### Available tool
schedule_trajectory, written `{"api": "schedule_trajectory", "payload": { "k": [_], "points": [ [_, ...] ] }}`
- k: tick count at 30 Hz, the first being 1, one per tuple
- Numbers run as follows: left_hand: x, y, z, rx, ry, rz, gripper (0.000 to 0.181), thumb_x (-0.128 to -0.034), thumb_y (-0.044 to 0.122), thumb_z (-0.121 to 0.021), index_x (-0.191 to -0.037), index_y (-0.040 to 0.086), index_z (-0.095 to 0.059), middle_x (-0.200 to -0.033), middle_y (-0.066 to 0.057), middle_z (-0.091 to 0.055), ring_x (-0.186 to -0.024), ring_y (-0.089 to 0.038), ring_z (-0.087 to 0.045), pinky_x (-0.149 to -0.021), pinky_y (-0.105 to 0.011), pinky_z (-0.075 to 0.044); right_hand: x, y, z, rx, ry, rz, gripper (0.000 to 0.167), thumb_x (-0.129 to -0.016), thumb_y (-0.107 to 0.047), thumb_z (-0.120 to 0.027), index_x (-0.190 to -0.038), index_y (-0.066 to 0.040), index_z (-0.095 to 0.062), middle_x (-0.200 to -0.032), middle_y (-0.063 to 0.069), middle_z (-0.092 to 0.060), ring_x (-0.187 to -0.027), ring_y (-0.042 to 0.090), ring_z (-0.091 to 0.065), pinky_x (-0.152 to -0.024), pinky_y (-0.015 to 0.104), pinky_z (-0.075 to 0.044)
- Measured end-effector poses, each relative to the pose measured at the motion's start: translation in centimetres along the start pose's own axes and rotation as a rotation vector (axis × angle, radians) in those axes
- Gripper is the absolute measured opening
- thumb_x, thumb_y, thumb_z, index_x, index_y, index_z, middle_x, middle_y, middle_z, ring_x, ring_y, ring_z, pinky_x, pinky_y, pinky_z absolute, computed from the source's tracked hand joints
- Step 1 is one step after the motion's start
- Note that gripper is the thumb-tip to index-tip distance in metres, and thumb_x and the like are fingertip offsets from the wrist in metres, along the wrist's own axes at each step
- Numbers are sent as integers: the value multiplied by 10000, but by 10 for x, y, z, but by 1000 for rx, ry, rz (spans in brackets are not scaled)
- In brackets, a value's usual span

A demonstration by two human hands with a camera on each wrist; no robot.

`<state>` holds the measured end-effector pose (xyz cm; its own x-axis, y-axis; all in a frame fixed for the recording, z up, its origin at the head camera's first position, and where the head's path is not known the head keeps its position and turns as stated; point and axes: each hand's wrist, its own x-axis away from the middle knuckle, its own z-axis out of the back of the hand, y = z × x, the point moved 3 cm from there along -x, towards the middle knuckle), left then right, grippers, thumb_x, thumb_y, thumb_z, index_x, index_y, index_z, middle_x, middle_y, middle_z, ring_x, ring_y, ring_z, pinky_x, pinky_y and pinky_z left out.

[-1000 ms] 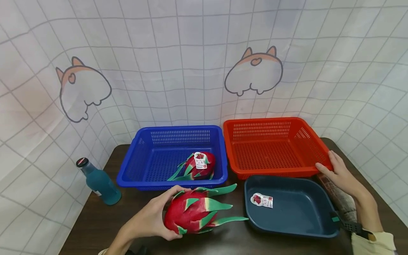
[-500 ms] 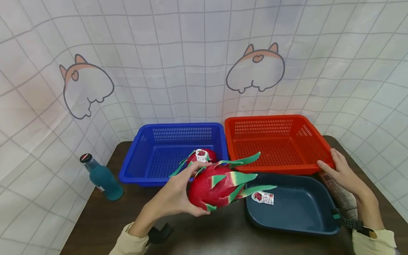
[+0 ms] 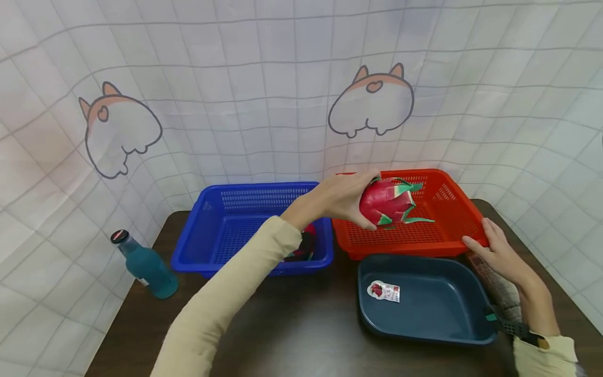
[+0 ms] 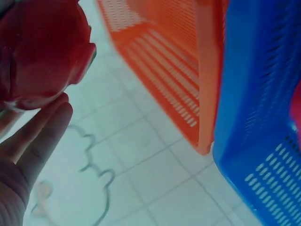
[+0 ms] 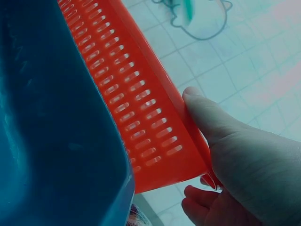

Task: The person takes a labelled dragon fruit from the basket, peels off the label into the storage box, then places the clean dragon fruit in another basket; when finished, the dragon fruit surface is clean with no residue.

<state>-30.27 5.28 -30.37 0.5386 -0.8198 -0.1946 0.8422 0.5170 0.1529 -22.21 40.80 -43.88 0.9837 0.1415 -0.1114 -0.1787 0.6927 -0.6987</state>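
My left hand point(image 3: 348, 198) grips a red dragon fruit point(image 3: 385, 203) with green leaf tips. It holds the fruit above the red basket point(image 3: 405, 252), leaves pointing right. In the left wrist view the fruit point(image 4: 42, 52) fills the upper left corner, fingers against its underside. My right hand point(image 3: 504, 259) holds the front right corner of the red basket; the right wrist view shows the thumb on the rim and the fingers curled below. A second dragon fruit point(image 3: 311, 229) lies in the blue basket point(image 3: 190, 230), mostly hidden behind my left forearm.
A dark blue tray point(image 3: 438, 309) with a fruit label point(image 3: 383, 291) inside stands in front of the red basket. A brownish patterned pack point(image 3: 499, 288) lies right of it, partly hidden. A teal bottle point(image 3: 148, 267) stands at the left. A tiled-pattern curtain surrounds the table.
My left hand has carried the dragon fruit up and to the right, from in front of the blue basket to above the red one. My right hand stays at the red basket's corner.
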Motion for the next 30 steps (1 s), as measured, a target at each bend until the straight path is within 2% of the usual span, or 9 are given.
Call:
{"api": "schedule_trajectory", "payload": {
  "k": [2,6,9,14,17,19,22,27,30],
  "points": [
    [-28,-4,-12,-37,-86,-1,932,-687,662,-722,-1376,183,-316,-1254,45,-549,-1059,-70,-558,-816,-192,-519,-1,1,0,6,-11,-19,815,-1007,-239,-490,-1505,89,67,-1515,380,60,-1190,546,-215,-644,140,-498],
    [-70,-10,-36,-32,-174,28,837,-699,643,-728,-1294,177,-368,-1217,38,-524,-1019,-76,-534,-777,-190,-492,-2,3,-2,21,-24,-49,831,-1015,-274,-467,-1500,78,110,-1537,365,107,-1280,567,-127,-883,482,-516],
    [-89,-13,-53,34,-219,75,770,-724,589,-744,-1261,160,-396,-1209,14,-484,-1007,-87,-520,-780,-191,-484,-3,3,-4,9,-19,-53,837,-1014,-282,-467,-1499,76,114,-1544,355,118,-1312,573,-96,-937,683,-379],
    [-110,-10,-74,132,-277,132,779,-764,487,-750,-1336,115,-371,-1252,-25,-444,-1063,-100,-487,-810,-178,-476,-3,0,1,7,-11,-60,847,-1011,-310,-472,-1503,73,101,-1551,347,120,-1347,583,-54,-947,765,-266],
    [-117,-3,-80,139,-301,115,836,-784,466,-739,-1408,87,-332,-1303,-48,-424,-1136,-124,-444,-863,-187,-463,-3,-1,5,28,-3,-59,850,-1009,-309,-479,-1500,85,91,-1544,359,100,-1334,580,-83,-931,678,-393],
    [-120,1,-84,126,-328,102,885,-798,465,-726,-1460,76,-285,-1351,-65,-392,-1173,-133,-416,-900,-198,-447,-3,-2,6,40,-1,-58,850,-1007,-306,-483,-1499,94,84,-1539,366,84,-1315,568,-113,-857,494,-529],
    [-122,5,-93,104,-372,89,889,-822,464,-708,-1483,83,-251,-1379,-83,-352,-1167,-141,-424,-911,-211,-437,-3,-1,6,41,-7,-63,861,-1004,-310,-493,-1498,97,82,-1539,366,83,-1310,561,-115,-808,375,-534],
    [-120,11,-102,107,-426,103,830,-820,451,-725,-1440,97,-302,-1351,-61,-364,-1144,-129,-438,-902,-202,-440,-1,1,3,30,-12,-78,865,-1004,-317,-490,-1500,85,94,-1542,360,97,-1312,561,-117,-847,502,-512],
    [-119,15,-102,66,-466,109,802,-803,459,-741,-1410,109,-351,-1328,-31,-416,-1154,-116,-440,-916,-198,-443,-1,1,3,17,-10,-78,867,-1002,-316,-493,-1502,78,95,-1538,363,90,-1294,554,-141,-786,313,-538]
  ]
}}
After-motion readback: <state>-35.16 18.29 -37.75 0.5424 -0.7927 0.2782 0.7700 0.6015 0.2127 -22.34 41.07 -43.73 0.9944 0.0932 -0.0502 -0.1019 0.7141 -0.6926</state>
